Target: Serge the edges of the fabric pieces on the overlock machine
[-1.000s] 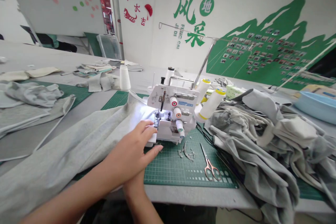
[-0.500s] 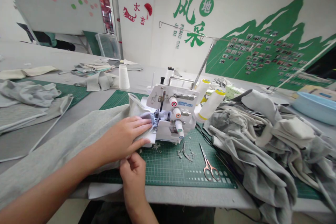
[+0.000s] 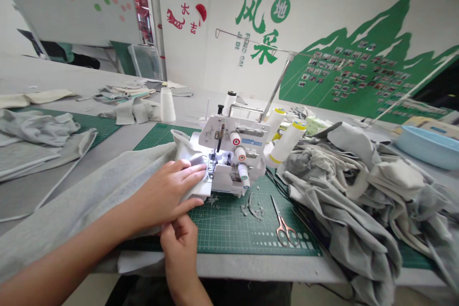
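Note:
A white overlock sewing machine (image 3: 234,131) stands in the middle, with a long piece of grey fabric (image 3: 118,172) reaching its presser foot from the left. Flat on that fabric rests my left hand (image 3: 172,189), its fingers stretched out and their tips close to the foot. Just below, my right hand (image 3: 181,239) is closed in a pinch at the fabric's near edge. The exact grip is partly hidden by the left hand.
Copper-handled scissors (image 3: 285,227) and fabric trimmings (image 3: 254,208) lie on the green cutting mat (image 3: 229,234). A large heap of grey fabric (image 3: 344,201) covers the right side, near a blue basin (image 3: 428,146). More cloth (image 3: 32,153) lies left; a thread cone (image 3: 167,105) stands behind.
The machine's work area looks more brightly lit. My left hand's fingers have shifted slightly, with the knuckles more bent. The whole view has moved a little.

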The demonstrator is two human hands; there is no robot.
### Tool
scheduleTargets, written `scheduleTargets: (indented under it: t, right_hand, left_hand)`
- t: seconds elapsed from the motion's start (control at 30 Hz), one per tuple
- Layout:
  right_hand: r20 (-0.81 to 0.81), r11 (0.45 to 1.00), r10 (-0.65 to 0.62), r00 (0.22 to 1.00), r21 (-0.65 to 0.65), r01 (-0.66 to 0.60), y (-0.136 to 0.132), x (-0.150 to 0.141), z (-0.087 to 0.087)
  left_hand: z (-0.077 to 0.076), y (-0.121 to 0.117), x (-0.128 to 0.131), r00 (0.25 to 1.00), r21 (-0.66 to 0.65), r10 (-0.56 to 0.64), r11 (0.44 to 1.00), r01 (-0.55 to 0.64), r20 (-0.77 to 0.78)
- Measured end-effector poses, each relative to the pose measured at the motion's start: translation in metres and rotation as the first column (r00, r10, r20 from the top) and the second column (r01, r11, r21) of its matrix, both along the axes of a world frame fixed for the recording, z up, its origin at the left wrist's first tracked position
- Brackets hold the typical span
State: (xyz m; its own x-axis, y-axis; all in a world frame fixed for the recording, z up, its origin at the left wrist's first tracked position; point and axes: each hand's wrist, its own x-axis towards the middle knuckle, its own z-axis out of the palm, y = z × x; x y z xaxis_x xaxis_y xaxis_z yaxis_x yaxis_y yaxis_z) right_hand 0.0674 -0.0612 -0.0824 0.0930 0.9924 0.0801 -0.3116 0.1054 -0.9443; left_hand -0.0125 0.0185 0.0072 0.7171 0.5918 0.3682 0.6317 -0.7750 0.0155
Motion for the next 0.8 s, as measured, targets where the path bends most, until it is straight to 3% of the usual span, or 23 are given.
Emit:
scheduleTargets:
  t: [0.43, 0.8]
  right_hand:
    - [0.007, 0.996, -0.068, 0.998, 0.057, 0.067, -0.006, 0.008, 0.002]
    - [-0.057, 0.999, -0.045, 0.997, -0.004, 0.045, -0.014, 0.012, -0.002]
  left_hand:
    - [0.003, -0.008, 0.005, 0.999, -0.017, 0.026, 1.000, -0.025, 0.018]
    - [0.000, -0.011, 0.008, 0.998, 0.001, 0.035, 0.999, -0.035, 0.049]
